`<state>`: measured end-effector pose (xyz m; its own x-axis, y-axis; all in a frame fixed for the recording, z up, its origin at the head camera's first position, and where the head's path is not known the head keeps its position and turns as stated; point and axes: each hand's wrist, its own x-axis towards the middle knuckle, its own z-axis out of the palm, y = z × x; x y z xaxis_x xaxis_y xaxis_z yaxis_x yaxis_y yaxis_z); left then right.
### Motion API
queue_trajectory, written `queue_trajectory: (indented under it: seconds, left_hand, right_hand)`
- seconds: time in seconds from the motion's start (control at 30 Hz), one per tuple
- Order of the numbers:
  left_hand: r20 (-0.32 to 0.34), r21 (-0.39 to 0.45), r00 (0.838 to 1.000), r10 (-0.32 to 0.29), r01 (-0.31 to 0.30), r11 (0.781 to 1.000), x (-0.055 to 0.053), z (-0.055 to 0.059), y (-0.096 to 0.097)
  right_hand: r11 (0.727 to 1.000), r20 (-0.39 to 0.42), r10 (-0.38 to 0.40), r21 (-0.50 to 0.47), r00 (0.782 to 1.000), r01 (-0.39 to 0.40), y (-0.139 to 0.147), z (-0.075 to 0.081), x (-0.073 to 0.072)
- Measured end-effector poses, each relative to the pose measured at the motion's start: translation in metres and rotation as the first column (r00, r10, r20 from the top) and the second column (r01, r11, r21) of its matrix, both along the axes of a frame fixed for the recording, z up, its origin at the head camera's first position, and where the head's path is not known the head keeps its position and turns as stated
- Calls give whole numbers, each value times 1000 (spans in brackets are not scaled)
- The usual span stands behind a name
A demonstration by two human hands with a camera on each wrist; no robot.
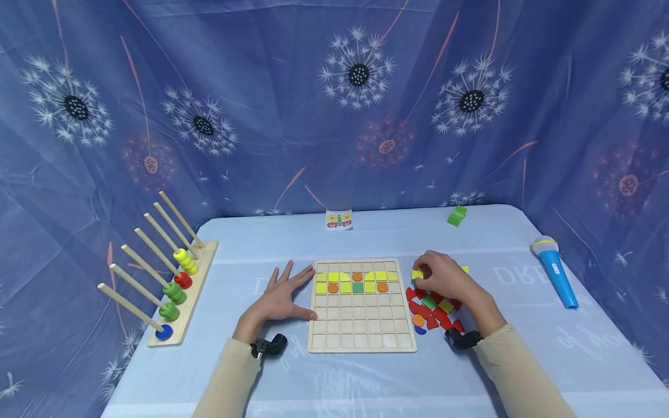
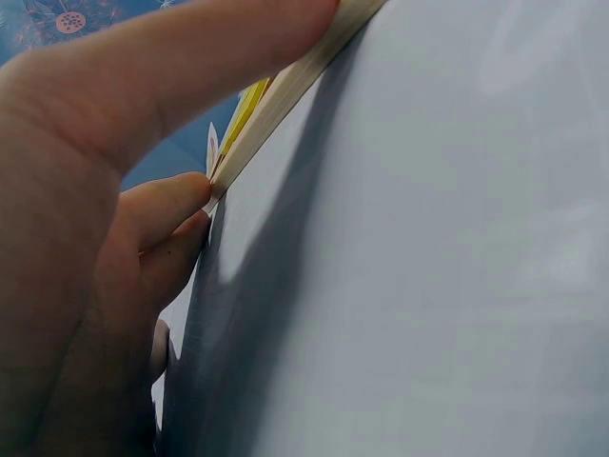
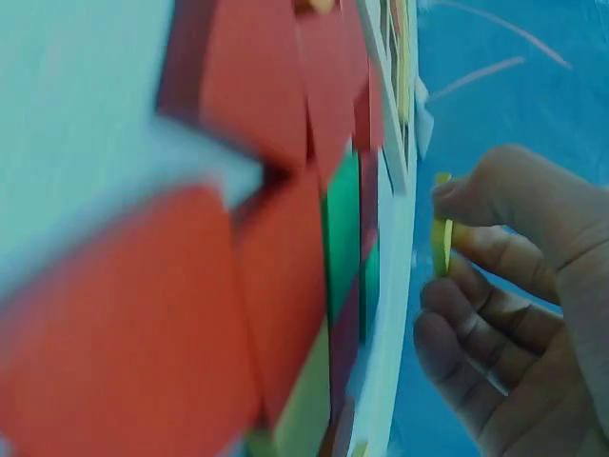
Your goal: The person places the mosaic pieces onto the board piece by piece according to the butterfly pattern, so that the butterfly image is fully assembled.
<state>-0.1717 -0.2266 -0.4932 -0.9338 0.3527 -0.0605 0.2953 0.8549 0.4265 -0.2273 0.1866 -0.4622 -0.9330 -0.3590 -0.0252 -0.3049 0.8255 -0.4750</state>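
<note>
A wooden grid board [image 1: 360, 342] lies in the middle of the table, with yellow, orange and green tiles set in two of its upper rows. My left hand [image 1: 277, 299] is spread at the board's left side, its thumb and a fingertip touching the edge; the left wrist view shows the thumb [image 2: 190, 67] along the wooden rim. My right hand [image 1: 444, 276] pinches a yellow tile [image 3: 442, 233] between thumb and fingers, right of the board. Beneath that hand is a pile of red tiles [image 1: 439, 313] mixed with several green, yellow, orange and blue ones, partly hidden by the hand.
A wooden peg stand [image 1: 204, 261] with coloured rings stands at the left. Behind the board is a small picture card [image 1: 338, 220] with a butterfly pattern. A green block [image 1: 457, 215] lies at the back right, and a blue toy microphone [image 1: 556, 276] at the far right.
</note>
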Motion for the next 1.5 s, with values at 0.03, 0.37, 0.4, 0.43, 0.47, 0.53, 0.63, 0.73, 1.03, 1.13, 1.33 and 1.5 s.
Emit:
queue_trajectory:
  seconds: [0.03,0.37,0.4,0.43,0.47,0.53,0.63,0.73,1.03,1.13,1.33,1.5]
  left_hand:
    - [-2,2,1000,-1,1,1000,0,0,0]
    - [-18,8,1000,-6,6,1000,1,0,0]
    - [-19,9,1000,-7,7,1000,1,1,0]
    - [-19,10,1000,-8,9,1000,2,1,0]
    - [-20,12,1000,-9,10,1000,1,1,0]
    - [-20,7,1000,-11,12,1000,1,1,0]
    - [-10,4,1000,-4,4,1000,1,2,1]
    - [-3,6,1000,3,-3,1000,0,3,1]
    - [-30,24,999,-15,16,1000,1,2,2]
    - [-53,35,998,-35,37,999,1,0,4]
    - [-82,5,996,-35,35,999,1,-2,10]
    - [-83,28,994,-77,80,996,3,-2,18]
  right_hand:
    - [1000,-2,11,-1,1000,-11,-4,0,0]
    - [990,28,137,27,990,-137,-39,-1,6]
    - [990,36,137,26,990,-138,-42,-1,7]
    - [990,42,135,28,990,-136,-44,-1,7]
    - [991,47,132,29,990,-134,-46,-2,8]
    - [991,53,133,28,990,-134,-48,-2,9]
    - [989,53,142,21,988,-144,-50,0,11]
    - [988,54,153,19,987,-154,-53,2,13]
    - [990,54,133,46,990,-135,-50,0,13]
    - [991,33,120,61,992,-122,-45,-3,11]
    - [995,-7,95,43,995,-95,-28,-1,5]
    - [1000,-6,-23,7,1000,23,-6,3,0]
